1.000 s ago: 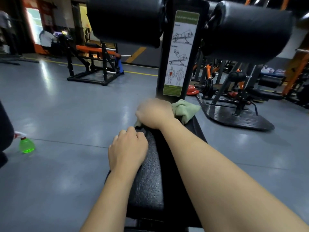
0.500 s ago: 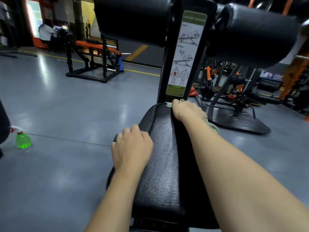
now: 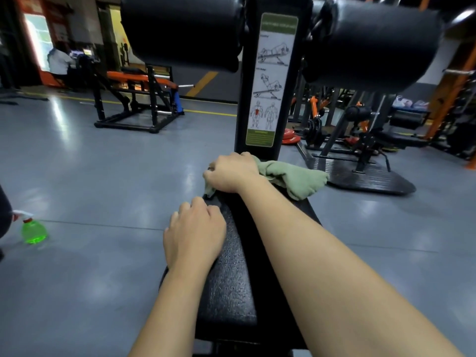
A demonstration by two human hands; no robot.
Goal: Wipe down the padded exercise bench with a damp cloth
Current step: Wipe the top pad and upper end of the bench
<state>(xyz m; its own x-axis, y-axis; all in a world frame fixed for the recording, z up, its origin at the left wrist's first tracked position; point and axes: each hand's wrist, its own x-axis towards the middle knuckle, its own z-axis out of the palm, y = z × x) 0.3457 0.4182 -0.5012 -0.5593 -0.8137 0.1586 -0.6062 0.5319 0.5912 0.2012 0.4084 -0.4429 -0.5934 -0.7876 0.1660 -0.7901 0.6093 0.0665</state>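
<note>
A black padded bench (image 3: 229,287) runs away from me toward a black upright post (image 3: 257,81) with two black roller pads (image 3: 371,39). My right hand (image 3: 231,172) grips a pale green cloth (image 3: 296,179) at the far end of the pad, near its left corner. The cloth trails off to the right over the pad's edge. My left hand (image 3: 194,235) rests on the pad's left edge, fingers curled over the side, just behind the right hand.
A green spray bottle (image 3: 33,230) stands on the grey floor at the left. Another bench frame (image 3: 136,101) is at the back left, with a person beyond it. Weight machines and red plates (image 3: 360,135) crowd the right.
My right hand swept the cloth from the far right side of the pad back to the far left corner. The cloth now spreads out to the right. My left hand stayed on the left edge.
</note>
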